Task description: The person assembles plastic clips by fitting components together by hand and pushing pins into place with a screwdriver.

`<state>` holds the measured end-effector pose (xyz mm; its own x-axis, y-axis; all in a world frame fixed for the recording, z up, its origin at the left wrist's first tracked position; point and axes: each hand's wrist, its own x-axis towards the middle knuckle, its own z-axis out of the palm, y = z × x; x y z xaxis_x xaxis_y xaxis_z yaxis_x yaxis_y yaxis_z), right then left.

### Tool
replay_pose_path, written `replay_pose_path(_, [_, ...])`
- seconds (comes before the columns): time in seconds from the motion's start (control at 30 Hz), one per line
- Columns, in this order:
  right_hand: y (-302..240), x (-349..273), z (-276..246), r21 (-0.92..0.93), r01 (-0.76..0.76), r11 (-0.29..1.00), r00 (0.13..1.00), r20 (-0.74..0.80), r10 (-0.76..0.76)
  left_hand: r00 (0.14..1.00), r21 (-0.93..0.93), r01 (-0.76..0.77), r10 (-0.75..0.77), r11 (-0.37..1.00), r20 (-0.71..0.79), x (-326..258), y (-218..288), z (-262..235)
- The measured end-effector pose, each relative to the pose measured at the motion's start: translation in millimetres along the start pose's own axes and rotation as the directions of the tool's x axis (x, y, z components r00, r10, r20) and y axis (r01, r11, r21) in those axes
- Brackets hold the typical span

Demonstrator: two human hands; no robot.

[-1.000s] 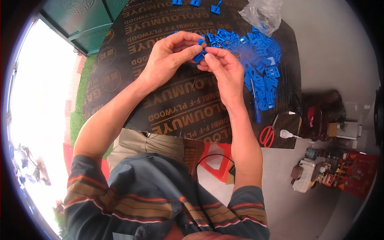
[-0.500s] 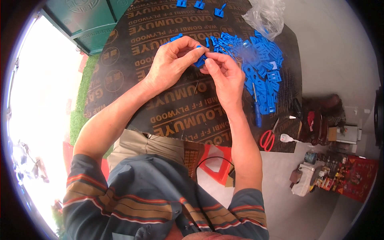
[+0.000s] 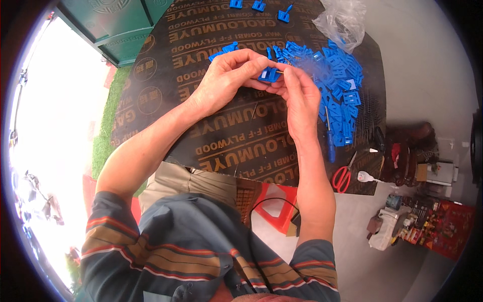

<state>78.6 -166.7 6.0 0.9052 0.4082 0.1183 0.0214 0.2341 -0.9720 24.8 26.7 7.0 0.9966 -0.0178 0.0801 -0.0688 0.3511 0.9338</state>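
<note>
Over the far middle of the dark plywood tabletop, my left hand [image 3: 221, 80] is closed on a small blue plastic part [image 3: 268, 75]. Fingers of my right hand [image 3: 303, 100] pinch a thin metal pin [image 3: 280, 72] at the part's right side. Whether the pin's tip sits inside the part is too small to tell. A heap of loose blue plastic parts [image 3: 347, 73] lies just right of my hands. More blue pieces [image 3: 224, 50] rest behind my left hand, partly hidden by it.
A blue-handled screwdriver [image 3: 331, 143] lies against the heap, with red-handled scissors [image 3: 342, 177] nearer the right edge. Thin metal pins [image 3: 370, 105] are scattered right of the heap. A clear plastic bag [image 3: 344, 22] sits at the far right; several blue pieces [image 3: 259, 5] lie at the far edge.
The whole view has shifted slightly. My right fingers have drawn a little to the right of the blue part, so more of the part and the metal pin show between my hands.
</note>
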Motion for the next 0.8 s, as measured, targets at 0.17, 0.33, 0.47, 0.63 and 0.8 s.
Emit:
replay_pose_path(0.17, [-0.9,-0.1,-2.1,0.082,-0.047,0.996,0.999,-0.008,0.048,1.000,-0.020,0.000,0.000,1.000,0.012,-1.6,1.3,-1.0])
replay_pose_path(0.33, [-6.8,-1.7,-1.2,0.105,-0.063,0.993,0.998,-0.011,0.064,0.999,0.099,-0.024,0.022,0.995,0.028,-1.3,-4.7,1.8])
replay_pose_path(0.47, [-6.1,-2.4,3.3,0.020,0.042,0.999,0.999,-0.033,-0.041,0.995,-0.005,-0.093,0.093,0.996,-0.027,0.9,-8.7,2.6])
replay_pose_path(0.63, [-2.5,-4.8,5.3,-0.094,0.104,0.990,0.993,-0.047,-0.108,0.991,0.052,-0.104,0.108,0.993,-0.076,1.2,-8.8,0.2])
replay_pose_path(0.8, [-1.8,-5.9,8.1,-0.135,0.147,0.980,0.988,-0.018,-0.151,0.991,0.066,-0.066,0.073,0.996,-0.115,-1.2,-1.9,-0.8])
